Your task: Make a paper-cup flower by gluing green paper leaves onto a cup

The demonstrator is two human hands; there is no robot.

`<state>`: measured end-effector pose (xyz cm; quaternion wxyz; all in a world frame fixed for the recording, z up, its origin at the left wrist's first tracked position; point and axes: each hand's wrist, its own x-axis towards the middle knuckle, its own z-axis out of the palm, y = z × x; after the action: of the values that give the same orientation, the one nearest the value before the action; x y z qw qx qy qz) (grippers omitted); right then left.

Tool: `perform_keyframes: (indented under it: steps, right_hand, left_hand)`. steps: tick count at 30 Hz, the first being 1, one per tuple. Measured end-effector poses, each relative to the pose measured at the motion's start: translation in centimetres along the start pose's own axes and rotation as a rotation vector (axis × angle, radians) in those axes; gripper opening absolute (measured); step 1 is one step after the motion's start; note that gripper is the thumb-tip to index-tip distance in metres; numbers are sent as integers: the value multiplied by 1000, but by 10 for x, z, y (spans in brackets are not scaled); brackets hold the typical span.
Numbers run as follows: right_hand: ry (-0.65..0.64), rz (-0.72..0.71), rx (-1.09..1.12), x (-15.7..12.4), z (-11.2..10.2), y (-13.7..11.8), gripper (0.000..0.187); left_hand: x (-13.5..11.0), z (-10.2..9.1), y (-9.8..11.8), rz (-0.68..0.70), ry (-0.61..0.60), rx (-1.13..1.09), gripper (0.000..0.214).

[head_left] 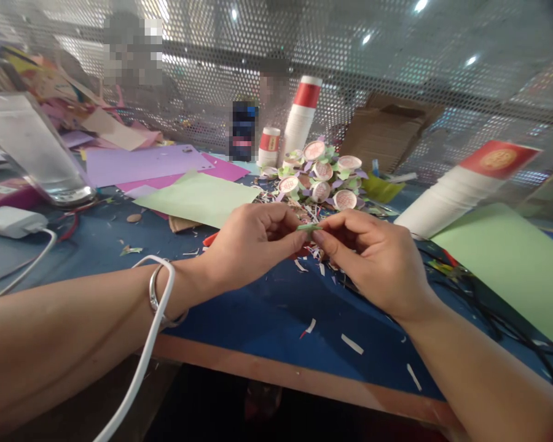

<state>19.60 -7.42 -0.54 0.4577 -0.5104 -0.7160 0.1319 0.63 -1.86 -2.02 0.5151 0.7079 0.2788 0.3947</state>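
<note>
My left hand (251, 242) and my right hand (373, 258) meet above the blue table top (267, 313). Both pinch a small green paper piece (308, 228) between thumb and fingertips, one hand at each end. Just behind the hands lies a pile of small paper cups with green and purple paper petals (320, 175), ringed by paper scraps. A bracelet and a white cable (159, 307) cross my left wrist.
Light green sheets lie at centre left (198, 197) and at right (511, 264). Purple paper (138, 162), stacks of white cups with red rims (461, 187) (301, 116), a clear container (32, 147), a white charger (9, 221), cardboard (387, 132) and black cables (498, 319) surround the work spot.
</note>
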Motion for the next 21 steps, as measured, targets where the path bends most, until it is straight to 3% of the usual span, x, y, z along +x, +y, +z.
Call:
perform_keyframes:
  steps: [11,21]
  right_hand:
    - [-30,128,123,4,-2,1,20]
    - [-83,178,198,4,-3,3,17]
  left_hand:
    - [6,-2,5,-96,-91,-240,30]
    - [7,-2,7,-170,-76,-320,12]
